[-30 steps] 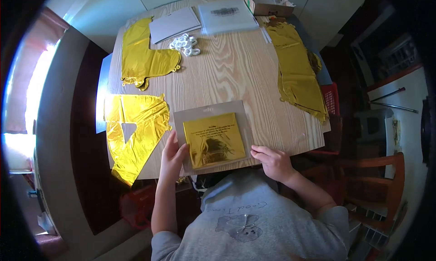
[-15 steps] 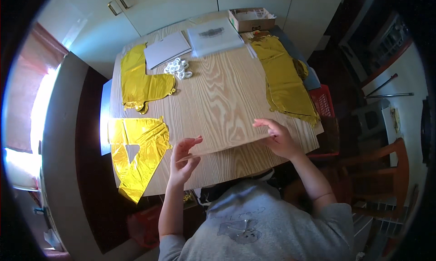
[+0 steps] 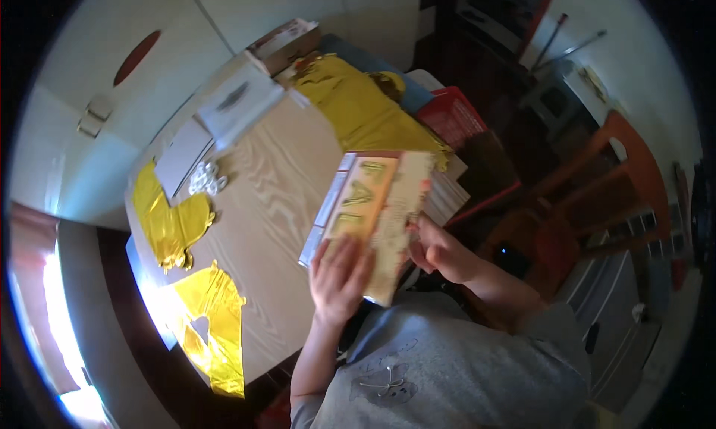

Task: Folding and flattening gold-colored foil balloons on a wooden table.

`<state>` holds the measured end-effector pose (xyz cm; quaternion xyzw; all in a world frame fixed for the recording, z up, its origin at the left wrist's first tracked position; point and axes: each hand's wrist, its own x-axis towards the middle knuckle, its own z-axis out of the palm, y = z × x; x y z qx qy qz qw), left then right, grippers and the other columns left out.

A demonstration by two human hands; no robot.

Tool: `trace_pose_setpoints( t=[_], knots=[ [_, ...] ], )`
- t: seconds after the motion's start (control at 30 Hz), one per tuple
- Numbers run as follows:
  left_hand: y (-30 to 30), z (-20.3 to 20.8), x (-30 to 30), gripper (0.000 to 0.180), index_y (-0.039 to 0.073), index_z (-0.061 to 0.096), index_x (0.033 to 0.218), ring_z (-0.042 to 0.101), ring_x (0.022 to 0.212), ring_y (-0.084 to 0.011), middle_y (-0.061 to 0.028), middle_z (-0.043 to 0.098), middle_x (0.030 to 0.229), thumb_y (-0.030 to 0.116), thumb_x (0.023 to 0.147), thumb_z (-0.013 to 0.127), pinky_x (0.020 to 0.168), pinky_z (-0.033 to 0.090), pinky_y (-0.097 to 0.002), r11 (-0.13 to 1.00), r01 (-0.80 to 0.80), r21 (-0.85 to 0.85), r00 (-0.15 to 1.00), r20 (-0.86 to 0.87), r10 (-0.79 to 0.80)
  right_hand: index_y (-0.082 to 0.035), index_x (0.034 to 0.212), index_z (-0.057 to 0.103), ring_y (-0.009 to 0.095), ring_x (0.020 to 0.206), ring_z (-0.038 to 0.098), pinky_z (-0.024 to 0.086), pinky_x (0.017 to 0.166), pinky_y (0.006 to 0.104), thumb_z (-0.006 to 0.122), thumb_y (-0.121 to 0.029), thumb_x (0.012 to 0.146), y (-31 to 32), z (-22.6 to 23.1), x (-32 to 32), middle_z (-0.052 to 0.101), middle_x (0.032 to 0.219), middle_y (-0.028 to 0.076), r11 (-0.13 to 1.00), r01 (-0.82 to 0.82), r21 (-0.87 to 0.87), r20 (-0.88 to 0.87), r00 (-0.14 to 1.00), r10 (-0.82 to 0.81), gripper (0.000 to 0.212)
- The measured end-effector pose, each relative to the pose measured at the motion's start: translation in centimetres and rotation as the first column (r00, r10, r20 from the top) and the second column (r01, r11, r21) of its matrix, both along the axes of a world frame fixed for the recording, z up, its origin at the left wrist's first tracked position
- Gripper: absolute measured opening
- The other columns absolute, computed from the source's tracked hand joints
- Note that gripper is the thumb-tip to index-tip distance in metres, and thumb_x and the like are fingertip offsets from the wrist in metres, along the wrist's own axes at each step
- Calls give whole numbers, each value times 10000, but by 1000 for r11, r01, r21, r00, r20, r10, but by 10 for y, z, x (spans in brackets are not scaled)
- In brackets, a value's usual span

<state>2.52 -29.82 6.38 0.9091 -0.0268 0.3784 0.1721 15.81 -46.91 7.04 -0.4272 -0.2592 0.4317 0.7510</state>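
Both my hands are at a flat printed package [image 3: 403, 205], tilted above the front right of the table. Its front has a cream area and an orange panel with pictures of gold letter balloons. My left hand [image 3: 341, 277] lies across the lower left of its front, fingers over the face, thumb hidden. At the right edge, my right hand [image 3: 440, 251] has its fingers curled round the package. Flat gold foil letter balloons lie on the table: an A shape [image 3: 224, 321] at the near left, an L shape [image 3: 165, 224] behind it, and folded foil [image 3: 358, 104] at the far right.
White plastic rings [image 3: 206, 178] sit beside pale sheets [image 3: 181, 153] and a clear plastic sleeve [image 3: 240, 104]. An open cardboard box [image 3: 283, 45] stands at the table's back. On the right are a red basket [image 3: 453, 116] and a wooden chair [image 3: 630, 160].
The view has turned to the right. The package, edge-on between my hands before, now shows its printed front. My left hand has come over that front.
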Motion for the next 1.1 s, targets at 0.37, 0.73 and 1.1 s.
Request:
trace_pose_setpoints(
  t=[0.37,0.73,1.1],
  knots=[
    [-32,-31,31,597,101,553,1274,406,1321,-391,-141,489,1385,228,735,776,1084,290,-568,995,94,-43,962,-252,-102,-17,1272,487,341,882,674,512,778,407,527,-160,929,-157,4,194,668,999,225,359,931,-60,978,127,-165,374],
    [-36,-53,14,420,70,629,1155,440,1274,-419,-172,522,1325,96,743,704,1038,347,-555,992,8,-128,942,-331,-51,-108,1246,523,371,829,665,541,724,483,528,-109,824,-148,-200,286,678,933,175,253,936,-245,865,93,494,422],
    [-37,-55,20,367,70,654,1101,453,1266,-410,-154,536,1311,115,742,718,993,399,-502,992,-25,-125,920,-391,-26,-55,1216,483,339,967,666,566,733,442,449,-156,942,-136,-265,305,569,1249,175,-132,787,-602,547,527,650,293]
  ],
)
